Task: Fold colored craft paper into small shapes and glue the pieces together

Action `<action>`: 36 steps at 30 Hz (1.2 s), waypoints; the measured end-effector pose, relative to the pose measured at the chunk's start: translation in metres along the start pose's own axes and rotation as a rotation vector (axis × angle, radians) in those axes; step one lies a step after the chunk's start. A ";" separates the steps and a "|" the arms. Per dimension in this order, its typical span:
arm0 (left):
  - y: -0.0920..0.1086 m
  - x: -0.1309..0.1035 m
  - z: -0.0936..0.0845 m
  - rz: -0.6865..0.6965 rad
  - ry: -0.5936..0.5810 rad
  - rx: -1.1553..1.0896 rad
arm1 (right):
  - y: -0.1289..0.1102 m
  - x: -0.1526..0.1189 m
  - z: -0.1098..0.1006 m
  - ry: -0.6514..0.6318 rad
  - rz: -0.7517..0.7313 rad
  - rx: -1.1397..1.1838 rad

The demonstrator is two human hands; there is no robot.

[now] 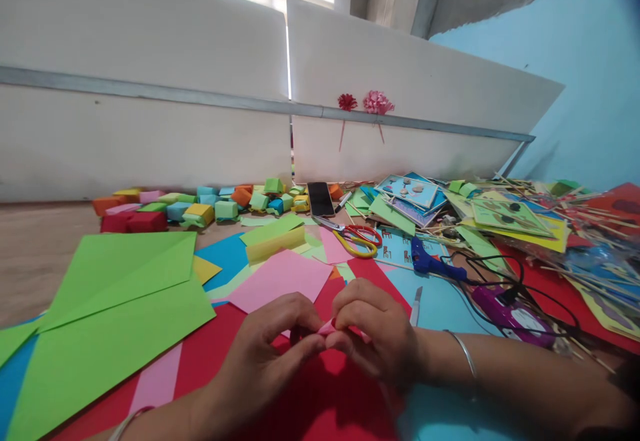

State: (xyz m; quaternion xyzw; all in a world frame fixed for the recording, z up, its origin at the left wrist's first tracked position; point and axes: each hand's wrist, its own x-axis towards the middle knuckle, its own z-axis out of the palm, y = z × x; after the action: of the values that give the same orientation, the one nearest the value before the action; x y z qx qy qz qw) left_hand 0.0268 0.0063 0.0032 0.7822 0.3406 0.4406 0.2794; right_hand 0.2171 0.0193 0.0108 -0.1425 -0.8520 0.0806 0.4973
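Observation:
Between my two hands is a small piece of folded pink paper [327, 327], pinched from both sides and mostly hidden by the fingers. My left hand [275, 341] grips it with thumb and forefinger. Closed around its other end is my right hand [373, 327], its fingertips close to the left ones. Both hands are just above a red paper sheet [310, 394]. Behind them lies a pink sheet [283, 279]. Beside the right hand a craft knife blade [416, 304] rests on light blue paper [450, 301].
Green sheets [125, 321] cover the left side. Scissors [353, 235], a phone [320, 199] and folded paper cubes [225, 209] lie farther back. To the right are a blue glue gun [435, 261], a purple power strip [513, 314] with black cable, and piled cards and sticks.

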 end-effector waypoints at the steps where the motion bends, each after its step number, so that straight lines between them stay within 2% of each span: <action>1: 0.000 0.000 0.000 0.009 0.010 0.004 | -0.001 0.000 0.000 0.013 0.021 0.012; 6: 0.002 0.000 -0.003 0.022 0.055 0.007 | -0.003 0.000 0.000 0.045 0.165 0.070; 10: 0.003 0.000 -0.003 0.010 0.049 -0.010 | -0.002 0.000 0.001 0.045 0.204 0.098; 21: 0.013 -0.001 -0.006 0.004 0.024 -0.090 | -0.005 0.000 0.001 -0.013 0.140 0.114; 28: 0.011 -0.003 -0.009 -0.009 0.090 -0.101 | -0.006 -0.001 0.002 0.006 0.262 0.125; 36: 0.015 -0.002 -0.007 0.088 0.100 -0.059 | -0.008 0.002 0.002 0.004 0.261 0.140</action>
State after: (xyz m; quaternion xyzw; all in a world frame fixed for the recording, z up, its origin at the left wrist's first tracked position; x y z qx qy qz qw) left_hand 0.0245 -0.0033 0.0164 0.7648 0.3065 0.5008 0.2652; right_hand 0.2132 0.0124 0.0136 -0.2171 -0.8177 0.2034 0.4928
